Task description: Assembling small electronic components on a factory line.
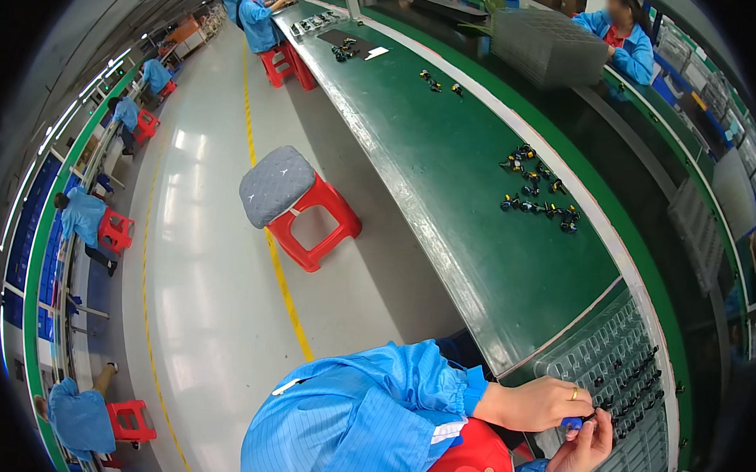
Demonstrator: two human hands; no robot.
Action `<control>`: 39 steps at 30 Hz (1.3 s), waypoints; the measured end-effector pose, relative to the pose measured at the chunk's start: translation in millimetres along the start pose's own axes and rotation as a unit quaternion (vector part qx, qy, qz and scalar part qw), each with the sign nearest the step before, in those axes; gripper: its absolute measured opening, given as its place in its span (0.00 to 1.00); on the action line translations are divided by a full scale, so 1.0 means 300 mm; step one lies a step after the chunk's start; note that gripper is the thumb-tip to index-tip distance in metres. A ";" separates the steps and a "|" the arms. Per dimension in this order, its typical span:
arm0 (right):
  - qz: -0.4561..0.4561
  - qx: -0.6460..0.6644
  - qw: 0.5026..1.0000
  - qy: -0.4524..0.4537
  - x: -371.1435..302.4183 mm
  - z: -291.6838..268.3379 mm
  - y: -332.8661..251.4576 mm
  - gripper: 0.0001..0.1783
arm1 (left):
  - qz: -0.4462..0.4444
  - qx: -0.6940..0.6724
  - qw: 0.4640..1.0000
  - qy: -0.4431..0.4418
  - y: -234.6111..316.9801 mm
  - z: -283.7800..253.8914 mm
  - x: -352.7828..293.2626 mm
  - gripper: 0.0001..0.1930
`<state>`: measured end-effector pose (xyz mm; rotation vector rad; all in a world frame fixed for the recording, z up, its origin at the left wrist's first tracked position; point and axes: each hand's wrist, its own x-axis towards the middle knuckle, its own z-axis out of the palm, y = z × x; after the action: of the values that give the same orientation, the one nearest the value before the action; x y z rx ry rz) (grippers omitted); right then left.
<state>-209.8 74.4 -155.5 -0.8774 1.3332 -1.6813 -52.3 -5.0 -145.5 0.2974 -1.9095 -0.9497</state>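
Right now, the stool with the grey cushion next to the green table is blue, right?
No, the stool is red, not blue. The head view shows its red legs under the grey cushion, beside the green table.
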 end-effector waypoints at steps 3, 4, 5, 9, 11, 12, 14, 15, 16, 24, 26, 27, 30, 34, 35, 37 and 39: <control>0.006 0.027 0.999 -0.017 -0.008 -0.014 0.005 0.13 | 0.016 0.031 0.999 -0.005 0.006 0.007 -0.007 0.12; 0.011 0.040 0.999 -0.025 -0.010 -0.007 0.000 0.13 | 0.019 0.038 0.999 -0.012 0.009 0.005 -0.005 0.12; 0.012 0.040 0.999 -0.021 -0.018 0.000 -0.005 0.13 | 0.021 0.044 0.999 -0.020 0.013 0.004 -0.005 0.11; 0.040 0.055 0.998 -0.003 -0.039 0.059 -0.051 0.08 | 0.008 0.043 0.998 -0.054 0.022 0.004 -0.004 0.10; 0.059 0.071 0.996 -0.008 -0.039 0.081 -0.068 0.06 | 0.025 0.057 0.997 -0.036 0.009 -0.001 -0.009 0.12; 0.043 0.086 0.995 -0.005 -0.029 0.096 -0.053 0.06 | 0.026 0.066 0.997 -0.038 -0.004 0.000 -0.016 0.13; -0.001 0.074 0.997 -0.027 -0.002 0.120 -0.033 0.08 | 0.002 0.051 0.998 -0.035 -0.005 -0.022 -0.006 0.13; 0.000 0.080 0.996 -0.023 0.005 0.145 -0.048 0.07 | -0.018 0.033 0.999 -0.034 0.002 -0.033 0.004 0.12; 0.001 0.087 0.996 -0.021 0.005 0.169 -0.060 0.07 | -0.039 0.016 0.999 -0.032 0.013 -0.042 0.007 0.12; -0.072 0.034 0.996 -0.049 0.016 0.159 -0.075 0.11 | -0.112 -0.094 0.987 -0.062 -0.001 -0.047 0.017 0.14; -0.075 0.021 0.996 -0.048 0.009 0.152 -0.069 0.11 | -0.131 -0.119 0.982 -0.064 0.001 -0.043 0.009 0.14; -0.080 0.010 0.995 -0.053 0.007 0.151 -0.068 0.11 | -0.149 -0.137 0.977 -0.062 0.002 -0.044 0.006 0.14; -0.079 0.000 0.995 -0.060 0.004 0.144 -0.065 0.11 | -0.169 -0.150 0.972 -0.068 0.002 -0.043 0.001 0.13; -0.076 -0.012 0.995 -0.061 0.006 0.149 -0.067 0.11 | -0.183 -0.168 0.966 -0.065 0.003 -0.048 -0.001 0.13; -0.076 -0.014 0.995 -0.062 0.007 0.147 -0.065 0.11 | -0.193 -0.180 0.962 -0.066 0.001 -0.047 -0.001 0.13; -0.075 -0.017 0.995 -0.061 0.011 0.149 -0.061 0.11 | -0.203 -0.194 0.957 -0.068 0.004 -0.044 -0.001 0.13; -0.061 0.034 0.996 -0.052 0.019 0.152 -0.058 0.09 | -0.204 -0.161 0.963 -0.068 0.019 -0.043 0.007 0.13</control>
<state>-175.1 52.2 -129.0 -1.0110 1.1665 -1.7385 -41.6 -8.6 -136.7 0.4503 -1.8107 -1.5714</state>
